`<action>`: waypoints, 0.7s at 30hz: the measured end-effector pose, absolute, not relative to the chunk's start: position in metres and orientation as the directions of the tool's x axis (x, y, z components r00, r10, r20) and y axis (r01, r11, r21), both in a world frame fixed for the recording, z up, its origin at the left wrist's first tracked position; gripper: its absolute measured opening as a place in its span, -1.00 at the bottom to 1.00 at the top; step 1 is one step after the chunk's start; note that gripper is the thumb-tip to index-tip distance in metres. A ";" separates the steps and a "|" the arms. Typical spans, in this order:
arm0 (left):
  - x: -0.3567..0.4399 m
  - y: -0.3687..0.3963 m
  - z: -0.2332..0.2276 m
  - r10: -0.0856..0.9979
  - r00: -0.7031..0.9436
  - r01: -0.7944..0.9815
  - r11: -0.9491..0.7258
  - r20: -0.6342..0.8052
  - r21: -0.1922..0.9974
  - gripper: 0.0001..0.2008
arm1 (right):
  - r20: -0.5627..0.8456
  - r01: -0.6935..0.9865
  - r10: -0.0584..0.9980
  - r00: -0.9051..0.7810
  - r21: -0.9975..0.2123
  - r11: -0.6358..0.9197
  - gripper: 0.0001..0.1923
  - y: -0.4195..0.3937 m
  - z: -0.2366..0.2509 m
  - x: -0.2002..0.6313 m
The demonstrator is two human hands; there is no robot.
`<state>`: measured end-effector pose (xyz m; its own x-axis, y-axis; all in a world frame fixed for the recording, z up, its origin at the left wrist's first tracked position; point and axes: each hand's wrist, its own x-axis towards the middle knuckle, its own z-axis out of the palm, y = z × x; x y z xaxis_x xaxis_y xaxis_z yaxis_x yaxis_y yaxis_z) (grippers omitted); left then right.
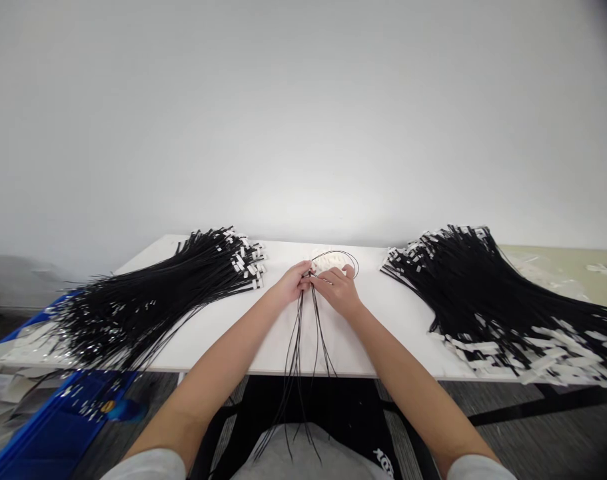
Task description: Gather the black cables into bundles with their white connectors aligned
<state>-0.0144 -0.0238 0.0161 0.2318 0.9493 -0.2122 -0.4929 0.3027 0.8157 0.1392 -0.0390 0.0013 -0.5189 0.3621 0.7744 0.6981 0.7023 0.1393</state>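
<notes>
My left hand (297, 281) is closed around the upper ends of several thin black wires (297, 347), which hang over the table's front edge toward my lap. Close beside it, my right hand (339, 288) pinches at the same wires, its fingertips nearly meeting those of the left. One wire bends in a loop above and behind the right hand. Just beyond my hands lies a pile of small white pieces (328, 260), partly covered by the fingers. What exactly sits between my fingertips is too small to make out.
A large bundle of black wires with white connector ends (183, 293) lies on the left of the white table (263, 333). Another bundle with white ends (498, 300) lies on the right. A blue bin (68, 420) stands low at the left, and a wall rises behind.
</notes>
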 end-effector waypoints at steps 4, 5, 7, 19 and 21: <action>-0.015 -0.024 0.016 0.943 0.253 -0.496 0.318 -0.216 0.808 -0.80 | 0.784 0.698 0.365 -0.502 0.117 0.707 -0.80 -0.038 0.001 0.141; -0.015 -0.023 0.015 0.940 0.263 -0.497 0.323 -0.215 0.805 -0.79 | 0.786 0.697 0.366 -0.498 0.111 0.709 -0.80 -0.037 0.001 0.141; -0.015 -0.023 0.015 0.936 0.279 -0.500 0.331 -0.213 0.800 -0.78 | 0.796 0.695 0.355 -0.491 0.112 0.710 -0.80 -0.037 0.001 0.141; -0.015 -0.024 0.017 0.924 0.301 -0.504 0.363 -0.235 0.784 -0.78 | 0.775 0.684 0.506 -0.378 -0.135 0.717 -0.82 -0.042 0.008 0.142; -0.015 -0.024 0.016 0.924 0.300 -0.495 0.363 -0.236 0.789 -0.78 | 0.755 0.616 0.584 -0.297 -0.316 0.722 -0.79 -0.043 0.009 0.142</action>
